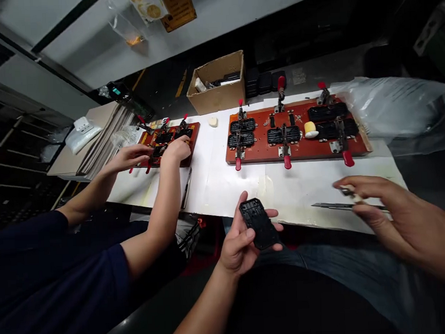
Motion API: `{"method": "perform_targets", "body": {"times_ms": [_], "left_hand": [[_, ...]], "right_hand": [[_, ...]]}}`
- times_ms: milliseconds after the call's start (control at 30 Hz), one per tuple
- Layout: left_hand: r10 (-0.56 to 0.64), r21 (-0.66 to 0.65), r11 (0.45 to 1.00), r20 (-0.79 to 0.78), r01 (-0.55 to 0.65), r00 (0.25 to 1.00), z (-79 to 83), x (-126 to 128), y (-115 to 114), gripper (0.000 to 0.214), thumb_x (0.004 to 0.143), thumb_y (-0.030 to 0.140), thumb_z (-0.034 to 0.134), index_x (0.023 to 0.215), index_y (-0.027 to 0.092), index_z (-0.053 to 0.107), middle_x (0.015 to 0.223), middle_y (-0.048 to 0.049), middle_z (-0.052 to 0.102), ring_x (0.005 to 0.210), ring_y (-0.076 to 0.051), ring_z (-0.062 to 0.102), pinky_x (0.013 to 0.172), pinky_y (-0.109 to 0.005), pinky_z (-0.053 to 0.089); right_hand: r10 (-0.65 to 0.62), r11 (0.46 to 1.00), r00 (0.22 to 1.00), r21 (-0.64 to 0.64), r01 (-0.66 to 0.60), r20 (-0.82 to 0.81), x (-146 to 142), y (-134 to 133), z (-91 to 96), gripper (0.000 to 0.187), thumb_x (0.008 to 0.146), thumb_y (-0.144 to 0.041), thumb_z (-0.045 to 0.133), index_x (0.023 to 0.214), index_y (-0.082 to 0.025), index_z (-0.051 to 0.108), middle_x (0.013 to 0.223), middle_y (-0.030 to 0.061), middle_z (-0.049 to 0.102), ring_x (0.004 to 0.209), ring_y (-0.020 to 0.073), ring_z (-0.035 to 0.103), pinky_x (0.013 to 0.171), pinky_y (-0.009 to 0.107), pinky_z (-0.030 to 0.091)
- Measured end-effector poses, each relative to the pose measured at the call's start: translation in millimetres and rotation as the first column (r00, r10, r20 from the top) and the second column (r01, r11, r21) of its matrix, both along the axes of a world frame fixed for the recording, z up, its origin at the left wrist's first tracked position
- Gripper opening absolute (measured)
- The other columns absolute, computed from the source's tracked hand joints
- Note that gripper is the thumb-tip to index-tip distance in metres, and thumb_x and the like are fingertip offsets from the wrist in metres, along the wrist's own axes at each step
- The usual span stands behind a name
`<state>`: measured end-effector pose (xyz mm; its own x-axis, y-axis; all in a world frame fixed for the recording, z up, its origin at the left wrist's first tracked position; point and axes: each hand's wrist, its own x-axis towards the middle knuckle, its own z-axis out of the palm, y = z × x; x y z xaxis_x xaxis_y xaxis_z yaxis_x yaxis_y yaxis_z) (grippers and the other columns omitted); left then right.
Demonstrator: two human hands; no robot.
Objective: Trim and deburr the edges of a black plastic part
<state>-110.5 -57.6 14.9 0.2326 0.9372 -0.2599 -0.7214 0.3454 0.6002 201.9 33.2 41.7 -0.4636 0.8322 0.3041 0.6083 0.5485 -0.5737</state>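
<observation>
My left hand [241,244] grips a black plastic housing [259,223], its ribbed inner side facing up, above the table's front edge. Between thumb and forefinger of my right hand [403,219] is a small cream-coloured piece [355,195] with a dark metallic part; its kind is unclear. Partly hidden by that hand, a slim pointed metal tool [331,205] lies on or just above the white table. Beyond both hands stands a red-brown fixture board [258,156] bearing several black plastic parts [283,134] under red-handled toggle clamps [287,161]. A yellow-and-white lump [310,130] rests on it.
At left, a co-worker's hands [176,150] work over a second fixture board [194,143]. A cardboard box [216,96] stands behind, beside black parts [265,82]. Plastic bags [399,107] lie at right. A dark slim tool [186,187] and a cream lump [213,122] lie between the boards.
</observation>
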Motion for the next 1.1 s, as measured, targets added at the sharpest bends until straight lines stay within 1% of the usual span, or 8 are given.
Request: {"method": "perform_targets", "body": {"times_ms": [167, 267, 367, 533, 667, 833, 933, 1100], "left_hand": [[-0.046, 0.064, 0.997, 0.065, 0.042, 0.997, 22.4, 5.0, 9.9, 0.095, 0.092, 0.033, 0.075, 0.165, 0.045, 0.015, 0.144, -0.0134, 0.065, 0.112, -0.030, 0.076, 0.076, -0.034, 0.068], [-0.030, 0.112, 0.993, 0.065, 0.023, 0.997, 28.1, 5.8, 10.8, 0.091, 0.094, 0.040, 0.073, 0.166, 0.046, 0.019, 0.146, -0.0116, 0.064, 0.112, -0.029, 0.075, 0.072, -0.031, 0.067], [-0.008, 0.098, 0.995, -0.037, 0.012, 0.999, 33.3, 4.7, 8.4, 0.097, 0.092, 0.048, 0.075, 0.166, 0.050, 0.013, 0.151, -0.0096, 0.060, 0.120, -0.032, 0.071, 0.071, -0.032, 0.065], [0.039, 0.007, 0.999, -0.174, -0.039, 0.984, 41.3, 4.0, 1.0, 0.112, 0.082, 0.057, 0.082, 0.167, 0.048, 0.010, 0.156, -0.0094, 0.055, 0.133, -0.036, 0.063, 0.102, -0.049, 0.058], [0.068, 0.027, 0.998, -0.199, -0.064, 0.978, 35.7, 5.9, -4.2, 0.107, 0.080, 0.060, 0.080, 0.167, 0.046, 0.019, 0.161, -0.0081, 0.053, 0.141, -0.038, 0.059, 0.116, -0.051, 0.047], [0.149, 0.179, 0.982, -0.519, -0.063, 0.842, 18.1, 6.9, -8.1, 0.087, 0.088, 0.078, 0.056, 0.165, 0.052, 0.026, 0.151, -0.0002, 0.063, 0.134, -0.048, 0.062, 0.091, -0.072, 0.055], [0.143, 0.157, 0.986, -0.664, -0.050, 0.734, 14.6, 8.3, -10.3, 0.083, 0.090, 0.083, 0.041, 0.165, 0.049, 0.028, 0.142, -0.0032, 0.069, 0.129, -0.049, 0.065, 0.078, -0.073, 0.057], [0.041, 0.017, 0.999, -0.474, -0.037, 0.880, 26.5, 9.1, -7.5, 0.085, 0.091, 0.080, 0.051, 0.166, 0.045, 0.030, 0.147, -0.0046, 0.065, 0.143, -0.043, 0.054, 0.105, -0.061, 0.054]], "right_hand": [[0.311, 0.949, 0.949, 0.063, -0.307, -0.055, -54.0, -8.9, 49.9, 0.034, 0.104, -0.034, 0.066, 0.135, -0.024, 0.057, 0.130, 0.0089, 0.067, 0.121, 0.0286, 0.059, 0.097, 0.040, 0.052], [0.359, 0.931, 0.933, 0.067, -0.359, -0.001, -73.4, -9.3, 71.5, 0.036, 0.106, -0.033, 0.063, 0.140, -0.021, 0.059, 0.132, 0.0086, 0.068, 0.118, 0.0288, 0.057, 0.095, 0.041, 0.053], [0.362, 0.922, 0.930, 0.127, -0.366, 0.056, -88.0, -7.6, 83.9, 0.024, 0.104, -0.031, 0.064, 0.125, -0.020, 0.069, 0.129, 0.0093, 0.070, 0.111, 0.0301, 0.059, 0.091, 0.045, 0.053], [0.389, 0.892, 0.915, 0.202, -0.404, 0.110, -105.8, -4.7, 89.6, 0.017, 0.100, -0.030, 0.065, 0.111, -0.020, 0.074, 0.111, 0.0090, 0.075, 0.099, 0.0310, 0.061, 0.085, 0.048, 0.053], [0.399, 0.881, 0.910, 0.228, -0.414, 0.112, -112.8, -8.7, 87.3, 0.017, 0.098, -0.027, 0.064, 0.106, -0.018, 0.075, 0.104, 0.0107, 0.074, 0.097, 0.0325, 0.061, 0.082, 0.049, 0.050], [0.334, 0.901, 0.935, 0.251, -0.354, 0.118, -115.3, -13.5, 84.2, 0.012, 0.094, -0.026, 0.066, 0.097, -0.018, 0.075, 0.094, 0.0114, 0.070, 0.086, 0.0297, 0.057, 0.075, 0.045, 0.045], [0.322, 0.901, 0.937, 0.260, -0.347, 0.136, -112.2, -12.5, 83.1, 0.008, 0.091, -0.027, 0.070, 0.089, -0.020, 0.072, 0.091, 0.0096, 0.067, 0.079, 0.0264, 0.051, 0.070, 0.042, 0.040], [0.344, 0.894, 0.929, 0.255, -0.368, 0.136, -107.3, -11.7, 81.4, 0.016, 0.096, -0.025, 0.067, 0.080, -0.022, 0.066, 0.082, 0.0053, 0.062, 0.072, 0.0232, 0.048, 0.060, 0.038, 0.029]]}}
